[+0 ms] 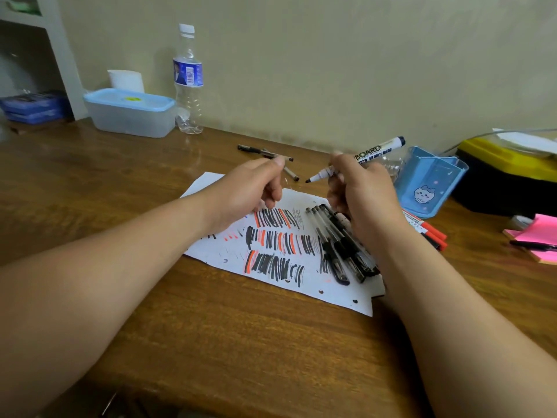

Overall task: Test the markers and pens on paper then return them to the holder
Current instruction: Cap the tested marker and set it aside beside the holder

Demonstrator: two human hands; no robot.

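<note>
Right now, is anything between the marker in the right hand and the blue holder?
Nothing visible blocks it. The whiteboard marker in the right hand is raised, and the blue holder stands open-topped just right of it. Something clear lies low beside the holder.

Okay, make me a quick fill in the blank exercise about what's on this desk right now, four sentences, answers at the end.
1. The marker gripped by the right hand shows the printed letters ____.
2. The holder is coloured ____.
3. The clear pens lie on the sheet of ____.
4. The water bottle has a ____ cap.
Missing words: BOARD; blue; paper; white.
</note>
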